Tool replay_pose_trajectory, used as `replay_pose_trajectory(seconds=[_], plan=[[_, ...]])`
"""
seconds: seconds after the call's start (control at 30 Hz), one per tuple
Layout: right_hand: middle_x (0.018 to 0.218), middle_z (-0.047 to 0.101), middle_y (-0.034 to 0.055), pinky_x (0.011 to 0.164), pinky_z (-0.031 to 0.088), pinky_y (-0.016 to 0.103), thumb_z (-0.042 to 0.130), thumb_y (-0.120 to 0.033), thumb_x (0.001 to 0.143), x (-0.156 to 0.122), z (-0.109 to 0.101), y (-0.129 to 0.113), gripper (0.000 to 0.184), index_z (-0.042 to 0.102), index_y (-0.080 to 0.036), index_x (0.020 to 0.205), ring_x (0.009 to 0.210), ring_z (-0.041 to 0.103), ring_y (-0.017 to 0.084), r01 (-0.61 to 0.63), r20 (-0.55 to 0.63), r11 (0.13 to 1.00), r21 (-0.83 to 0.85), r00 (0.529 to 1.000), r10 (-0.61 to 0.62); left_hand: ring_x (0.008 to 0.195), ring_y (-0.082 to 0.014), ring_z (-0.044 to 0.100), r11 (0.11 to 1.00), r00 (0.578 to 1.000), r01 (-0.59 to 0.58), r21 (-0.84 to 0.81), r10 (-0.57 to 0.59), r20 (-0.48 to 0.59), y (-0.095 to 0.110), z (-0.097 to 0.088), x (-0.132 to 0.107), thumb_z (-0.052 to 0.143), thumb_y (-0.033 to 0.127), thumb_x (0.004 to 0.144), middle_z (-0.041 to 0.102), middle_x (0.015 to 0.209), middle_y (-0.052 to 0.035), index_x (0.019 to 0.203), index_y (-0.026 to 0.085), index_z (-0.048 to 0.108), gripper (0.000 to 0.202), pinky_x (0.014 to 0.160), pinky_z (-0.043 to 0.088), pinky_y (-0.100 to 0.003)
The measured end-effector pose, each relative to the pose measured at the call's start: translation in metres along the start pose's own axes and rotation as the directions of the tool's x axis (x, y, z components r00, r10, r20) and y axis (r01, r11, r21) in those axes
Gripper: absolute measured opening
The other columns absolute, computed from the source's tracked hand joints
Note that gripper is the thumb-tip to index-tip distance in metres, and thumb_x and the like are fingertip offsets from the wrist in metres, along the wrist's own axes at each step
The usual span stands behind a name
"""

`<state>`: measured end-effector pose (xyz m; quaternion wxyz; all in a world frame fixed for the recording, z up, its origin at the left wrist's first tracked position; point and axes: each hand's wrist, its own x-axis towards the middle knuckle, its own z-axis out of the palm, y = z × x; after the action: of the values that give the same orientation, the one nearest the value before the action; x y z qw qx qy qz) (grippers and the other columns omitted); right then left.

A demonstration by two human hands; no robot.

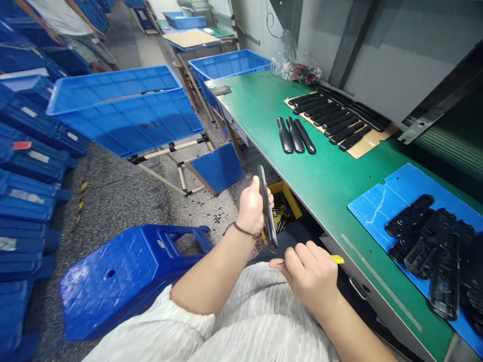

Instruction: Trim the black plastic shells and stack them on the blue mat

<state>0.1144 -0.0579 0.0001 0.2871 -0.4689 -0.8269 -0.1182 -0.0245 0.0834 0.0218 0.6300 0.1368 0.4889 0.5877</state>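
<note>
My left hand (252, 206) is closed around a long, glossy black plastic casing (267, 208), held on edge above my lap beside the table. Just below its lower end, my right hand (313, 271) is curled into a fist around a slim tool with a yellow handle (338, 259). Only the yellow end sticks out past the little-finger side; the working tip cannot be made out. Three similar black casings (295, 136) lie side by side on the green table (260, 108). More black casings (328, 118) are lined up on a cardboard sheet (356, 151) behind them.
Black ribbed parts (430, 241) are heaped on a blue sheet (372, 201) at right. Beneath the table edge sits a yellow bin (292, 201) with black scraps. A blue stool (113, 274), blue crates (124, 113) and stacked bins (22, 201) stand left. A person (71, 25) is farther back.
</note>
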Motion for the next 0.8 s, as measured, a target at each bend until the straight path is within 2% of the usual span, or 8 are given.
replay_pose_trajectory(seconds=[0.17, 0.3, 0.43, 0.5, 0.6, 0.67, 0.73, 0.8], plan=[[0.083, 0.055, 0.0049, 0.061, 0.033, 0.034, 0.042, -0.029, 0.109, 0.002, 0.001, 0.002, 0.022, 0.052, -0.014, 0.121, 0.073, 0.047, 0.02, -0.071, 0.005, 0.979, 0.192, 0.997, 0.071, 0.033, -0.006, 0.031, 0.998, 0.999, -0.011, -0.058, 0.008, -0.047, 0.015, -0.012, 0.01, 0.044, 0.043, 0.108, 0.037, 0.049, 0.0091, 0.078, 0.019, 0.049, 0.04, 0.035, 0.028, -0.017], [0.083, 0.055, 0.0031, 0.05, 0.024, 0.031, 0.043, 0.004, 0.089, 0.001, 0.013, 0.011, 0.072, 0.045, -0.03, 0.152, 0.065, 0.048, 0.018, -0.144, 0.198, 0.989, -0.024, 0.969, 0.146, 0.033, -0.0061, 0.032, 0.996, 0.997, -0.026, -0.086, 0.02, -0.068, 0.024, -0.017, 0.009, 0.044, 0.044, 0.109, 0.037, 0.049, 0.009, 0.078, 0.019, 0.048, 0.04, 0.036, 0.029, -0.017], [0.092, 0.063, 0.0045, 0.05, 0.034, 0.028, 0.064, -0.009, 0.088, 0.006, 0.015, 0.01, 0.091, 0.022, -0.026, 0.166, 0.069, 0.057, 0.018, -0.366, 0.345, 0.924, 0.114, 0.886, 0.309, 0.034, -0.0067, 0.033, 0.994, 0.996, -0.022, -0.111, 0.012, -0.089, 0.024, -0.018, 0.008, 0.041, 0.042, 0.109, 0.039, 0.051, 0.0078, 0.075, 0.019, 0.046, 0.041, 0.036, 0.028, -0.018], [0.098, 0.067, 0.0055, 0.056, 0.044, 0.028, 0.071, -0.023, 0.091, 0.012, 0.011, 0.003, 0.081, 0.031, -0.022, 0.161, 0.073, 0.061, 0.018, -0.468, 0.386, 0.79, 0.396, 0.866, 0.319, 0.035, -0.0069, 0.034, 0.994, 0.995, -0.017, -0.11, 0.005, -0.104, 0.019, -0.016, 0.008, 0.041, 0.041, 0.109, 0.04, 0.052, 0.0074, 0.074, 0.019, 0.045, 0.041, 0.036, 0.028, -0.018], [0.085, 0.065, 0.001, 0.056, 0.043, 0.025, 0.069, -0.032, 0.095, 0.021, 0.005, -0.008, 0.023, 0.066, -0.021, 0.115, 0.065, 0.056, 0.012, -0.494, 0.351, 0.548, 0.675, 0.869, 0.35, 0.037, -0.0076, 0.036, 0.996, 0.997, -0.022, -0.082, 0.016, -0.078, 0.007, -0.015, 0.008, 0.046, 0.046, 0.106, 0.04, 0.055, 0.0075, 0.075, 0.02, 0.044, 0.041, 0.039, 0.031, -0.019], [0.076, 0.059, -0.0009, 0.056, 0.04, 0.024, 0.065, -0.03, 0.097, 0.024, 0.001, -0.012, 0.013, 0.064, -0.02, 0.09, 0.063, 0.052, 0.011, -0.452, 0.269, 0.496, 0.742, 0.877, 0.398, 0.043, -0.0099, 0.042, 0.995, 0.997, -0.078, 0.054, 0.079, -0.015, 0.0, -0.016, 0.006, 0.05, 0.052, 0.102, 0.044, 0.059, 0.0056, 0.08, 0.02, 0.048, 0.039, 0.043, 0.037, -0.022], [0.073, 0.054, -0.0021, 0.056, 0.038, 0.024, 0.062, -0.027, 0.099, 0.024, -0.005, -0.012, 0.016, 0.061, -0.02, 0.085, 0.062, 0.049, 0.011, -0.412, 0.189, 0.502, 0.761, 0.88, 0.436, 0.058, -0.0146, 0.056, 0.903, 0.95, -0.307, 0.301, 0.311, 0.037, -0.003, -0.021, 0.001, 0.061, 0.055, 0.094, 0.057, 0.073, -0.0007, 0.091, 0.019, 0.056, 0.037, 0.054, 0.048, -0.026], [0.071, 0.051, -0.0031, 0.055, 0.036, 0.024, 0.061, -0.027, 0.1, 0.023, -0.015, -0.01, 0.016, 0.059, -0.02, 0.085, 0.061, 0.046, 0.01, -0.393, 0.154, 0.506, 0.768, 0.879, 0.451, 0.091, -0.023, 0.067, 0.598, 0.747, -0.625, 0.503, 0.645, 0.161, -0.003, -0.029, -0.008, 0.07, 0.056, 0.086, 0.066, 0.1, -0.0105, 0.106, 0.018, 0.062, 0.044, 0.079, 0.056, -0.035]])
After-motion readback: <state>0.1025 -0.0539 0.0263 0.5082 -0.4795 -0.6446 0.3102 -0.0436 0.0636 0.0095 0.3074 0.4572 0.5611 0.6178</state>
